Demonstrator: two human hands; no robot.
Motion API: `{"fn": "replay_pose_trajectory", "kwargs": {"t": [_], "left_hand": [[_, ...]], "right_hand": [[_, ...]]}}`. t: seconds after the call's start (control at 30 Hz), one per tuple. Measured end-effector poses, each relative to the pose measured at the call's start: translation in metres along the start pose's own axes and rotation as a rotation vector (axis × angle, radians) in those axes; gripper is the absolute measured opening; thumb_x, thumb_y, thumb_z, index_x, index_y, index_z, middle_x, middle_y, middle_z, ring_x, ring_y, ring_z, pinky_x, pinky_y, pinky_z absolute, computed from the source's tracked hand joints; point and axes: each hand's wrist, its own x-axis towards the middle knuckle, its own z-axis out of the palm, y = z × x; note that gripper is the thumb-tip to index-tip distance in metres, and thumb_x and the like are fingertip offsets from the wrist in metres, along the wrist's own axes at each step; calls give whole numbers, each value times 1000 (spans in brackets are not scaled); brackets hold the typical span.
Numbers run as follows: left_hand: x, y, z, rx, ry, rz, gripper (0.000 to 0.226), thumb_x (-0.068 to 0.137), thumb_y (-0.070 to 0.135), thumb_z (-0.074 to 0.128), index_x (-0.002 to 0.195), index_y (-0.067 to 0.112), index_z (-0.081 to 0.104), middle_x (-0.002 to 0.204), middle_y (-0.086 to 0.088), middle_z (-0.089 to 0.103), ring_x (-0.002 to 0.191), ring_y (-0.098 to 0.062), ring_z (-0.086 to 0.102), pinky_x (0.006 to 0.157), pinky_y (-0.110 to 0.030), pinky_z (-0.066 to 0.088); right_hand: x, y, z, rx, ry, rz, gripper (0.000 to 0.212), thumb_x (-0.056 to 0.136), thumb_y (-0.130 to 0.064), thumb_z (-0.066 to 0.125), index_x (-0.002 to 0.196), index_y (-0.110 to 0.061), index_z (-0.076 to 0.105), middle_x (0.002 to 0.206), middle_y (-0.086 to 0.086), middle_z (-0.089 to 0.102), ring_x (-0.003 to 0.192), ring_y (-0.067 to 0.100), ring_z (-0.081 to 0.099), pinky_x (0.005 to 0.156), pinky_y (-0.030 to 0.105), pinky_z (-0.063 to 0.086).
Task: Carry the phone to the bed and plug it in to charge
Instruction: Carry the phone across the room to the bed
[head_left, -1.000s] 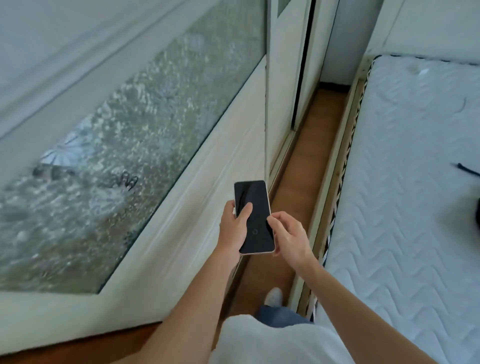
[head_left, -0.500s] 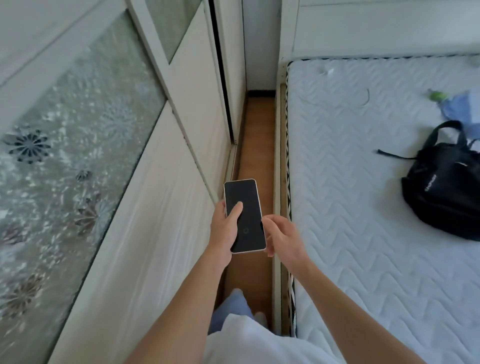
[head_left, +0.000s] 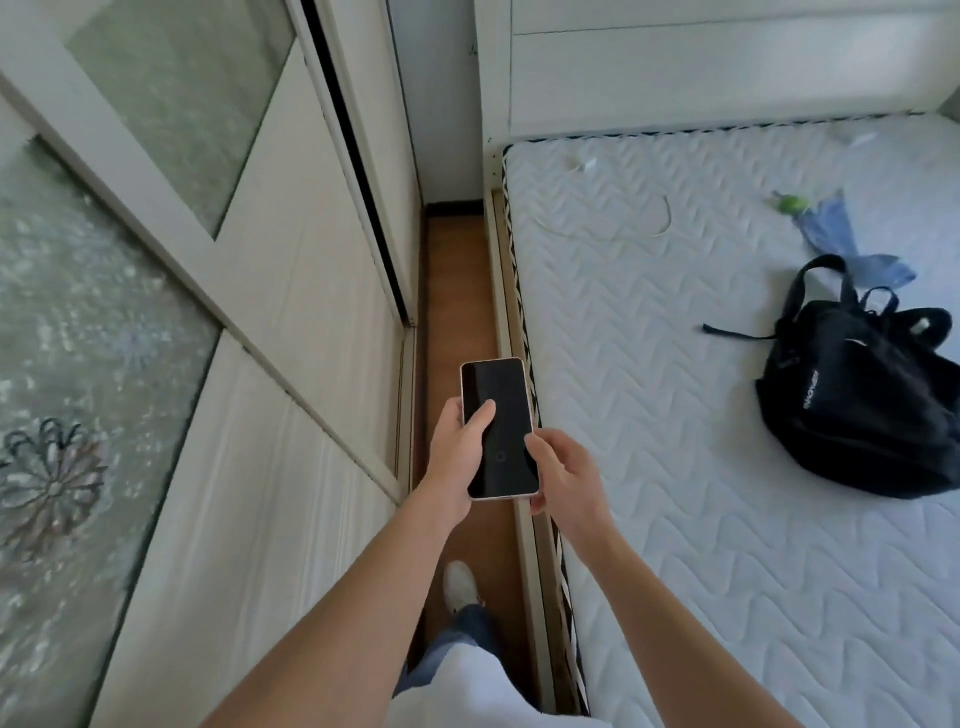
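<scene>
Between wardrobe (head_left: 291, 332) and bed (head_left: 675, 467), I clamp my left hand (head_left: 457, 462) and right hand (head_left: 563, 475) on the rigid, slick, breakable phone (head_left: 500, 428), gripping its long edges.

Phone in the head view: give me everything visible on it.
The phone is a slim slab with a glossy black front and a pale pinkish edge. Its screen is dark except for a small ring icon near the bottom. It is held upright, face toward the camera, over the floor strip beside the bed. The left hand grips its left side, thumb on the glass; the right hand touches its lower right edge.
</scene>
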Motion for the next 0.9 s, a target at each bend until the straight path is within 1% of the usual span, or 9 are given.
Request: {"fn": "replay_pose_trajectory", "kwargs": {"t": [0.13, 0.23, 0.3, 0.4, 0.47, 0.63, 0.77, 0.83, 0.9], "left_hand": [[51, 31, 4, 2, -49, 8, 23, 99, 35, 59, 119, 24, 57, 113, -5, 69, 102, -24, 68, 83, -45, 60], [87, 55, 8, 19, -72, 18, 20, 98, 36, 59, 115, 24, 57, 112, -6, 69, 100, -26, 69, 89, -52, 59], [106, 70, 11, 19, -77, 28, 19, 98, 37, 60, 113, 25, 58, 111, -6, 70, 101, -26, 69, 90, -54, 59], [131, 88, 16, -4, -76, 32, 19, 97, 36, 60, 113, 25, 58, 111, -7, 71, 100, -27, 71, 89, -55, 59], [149, 100, 18, -13, -75, 41, 20, 98, 35, 60, 114, 24, 58, 110, -7, 71, 99, -28, 71, 88, -55, 59], [196, 130, 20, -4, -62, 68, 20, 98, 35, 60, 114, 23, 58, 110, -7, 71, 99, -27, 71, 86, -53, 60], [240, 155, 24, -9, -46, 66, 22, 98, 35, 59, 116, 23, 56, 111, -7, 69, 100, -26, 69, 88, -54, 59], [265, 169, 28, -7, -31, 67, 23, 98, 36, 59, 118, 24, 56, 112, -6, 69, 100, -25, 68, 89, -53, 59], [294, 184, 33, 2, -8, 65, 25, 97, 38, 60, 118, 25, 56, 113, -6, 68, 101, -26, 68, 90, -55, 58]], "right_hand": [[51, -26, 11, -7, 57, 14, 51, 87, -51, 48, 117, -13, 65, 96, 8, 69, 74, 22, 71, 47, 27, 53], [84, -41, 18, 24, 99, 30, 56, 85, -54, 47, 120, -14, 65, 104, 7, 69, 82, 21, 71, 49, 26, 54], [105, -50, 22, 46, 107, 48, 52, 87, -51, 49, 119, -14, 64, 104, 9, 70, 83, 21, 72, 50, 25, 54], [132, -65, 27, 74, 93, 34, 29, 98, -36, 52, 109, -14, 67, 94, 13, 70, 81, 21, 72, 47, 23, 51], [153, -72, 30, 84, 96, 25, 23, 100, -31, 51, 103, -15, 68, 92, 13, 70, 76, 18, 72, 47, 22, 51], [212, -78, 42, 58, 88, 58, 50, 94, -47, 52, 127, -11, 60, 104, 13, 69, 82, 20, 72, 49, 21, 52], [266, -90, 47, 62, 60, 38, 40, 99, -41, 52, 126, -12, 61, 96, 19, 70, 83, 24, 72, 50, 21, 53], [297, -99, 47, 47, 38, 24, 37, 98, -41, 51, 116, -11, 64, 96, 30, 65, 84, 32, 70, 49, 22, 52], [332, -110, 46, 26, 27, 18, 35, 98, -40, 51, 113, -12, 65, 98, 29, 64, 85, 33, 69, 49, 23, 53]]}}
